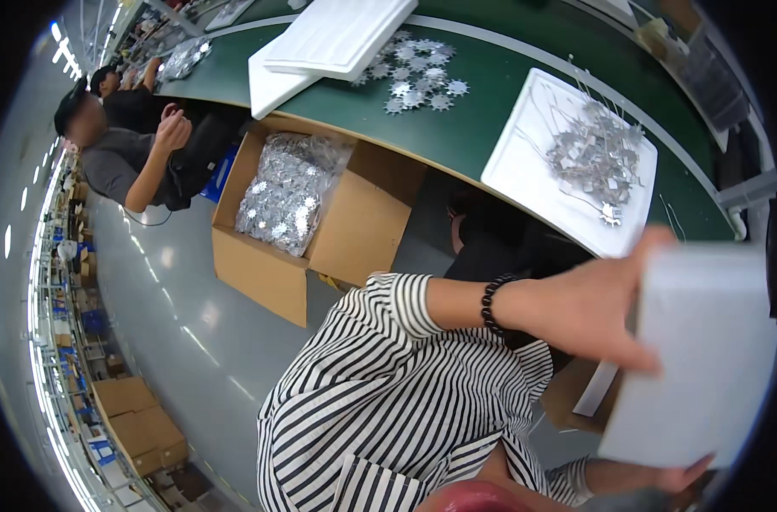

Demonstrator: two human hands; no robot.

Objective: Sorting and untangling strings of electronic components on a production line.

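Note:
At the right, my left hand (589, 311), with a black bead bracelet on its wrist, grips the near side of a white rectangular slab (704, 358). The slab is smeared by motion, and its kind is hard to make out. My right hand (666, 480) is at the slab's lower edge, partly hidden behind it, its fingers closed there. Beyond them, a white tray (516, 162) on the green table carries a pile of silver metal pieces (597, 154) with thin wires. One star-shaped piece (610, 213) lies at the pile's near end.
Silver star-shaped pieces (418, 72) lie on the green table (482, 51) beside stacked white foam trays (337, 38). An open cardboard box (260, 277) holds a clear bag of similar pieces (282, 196). Another person (132, 158) sits at the left; cardboard boxes (141, 422) stand lower left.

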